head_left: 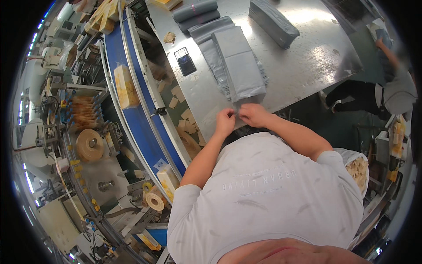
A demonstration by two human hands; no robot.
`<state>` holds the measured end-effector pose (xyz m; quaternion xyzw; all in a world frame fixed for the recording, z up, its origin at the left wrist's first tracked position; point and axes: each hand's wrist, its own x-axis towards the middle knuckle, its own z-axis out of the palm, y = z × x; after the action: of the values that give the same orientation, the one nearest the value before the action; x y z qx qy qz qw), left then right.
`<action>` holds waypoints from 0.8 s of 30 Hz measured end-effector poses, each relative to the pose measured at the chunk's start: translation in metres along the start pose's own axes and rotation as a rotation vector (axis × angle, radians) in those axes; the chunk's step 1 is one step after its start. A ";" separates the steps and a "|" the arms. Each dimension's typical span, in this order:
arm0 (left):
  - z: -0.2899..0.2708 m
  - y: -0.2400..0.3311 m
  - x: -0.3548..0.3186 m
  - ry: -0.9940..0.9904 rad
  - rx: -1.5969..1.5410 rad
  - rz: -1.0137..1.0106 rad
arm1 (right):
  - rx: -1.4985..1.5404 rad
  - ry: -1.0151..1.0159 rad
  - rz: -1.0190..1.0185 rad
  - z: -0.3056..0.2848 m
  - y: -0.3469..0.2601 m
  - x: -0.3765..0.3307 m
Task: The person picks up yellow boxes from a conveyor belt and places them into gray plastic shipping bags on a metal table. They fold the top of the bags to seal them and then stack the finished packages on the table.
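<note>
You had both hands at the near end of the stack of grey plastic bags (239,66), which lay on the steel surface (307,57) just ahead of your chest. Your left hand (225,121) and right hand (252,114) were almost touching each other there, fingers curled in, each grip pinched on what looked like the thin lip of the top bag. The film itself was too fine to make out between your fingertips, so I could not say for certain that you had only one layer.

That, in my judgement, was the point to watch: at the stack's near edge the sheets sat flush, and a pinch taken too deep would have lifted two. A light rub of thumb against forefinger would have split the layers cleanly. Keeping your hands close together, as you had them, suited starting the mouth; spreading them along the lip would have suited opening it.

Beyond the stack sat a wrapped grey bundle (272,20), and to the stack's left a dark handheld device (185,60). Further left of the stack ran the blue conveyor belt (140,119), carrying a yellow packet (125,86).
</note>
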<state>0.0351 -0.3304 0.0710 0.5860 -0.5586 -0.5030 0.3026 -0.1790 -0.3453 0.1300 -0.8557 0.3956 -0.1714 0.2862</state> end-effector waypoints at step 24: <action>-0.057 0.087 0.061 -0.354 0.920 1.126 | -0.509 -0.067 -0.626 -0.125 0.110 -0.023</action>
<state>0.0496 -0.4175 0.1535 0.1891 -0.9685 -0.0746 0.1442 -0.3222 -0.4294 0.1567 -0.9834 0.1363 -0.1189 0.0118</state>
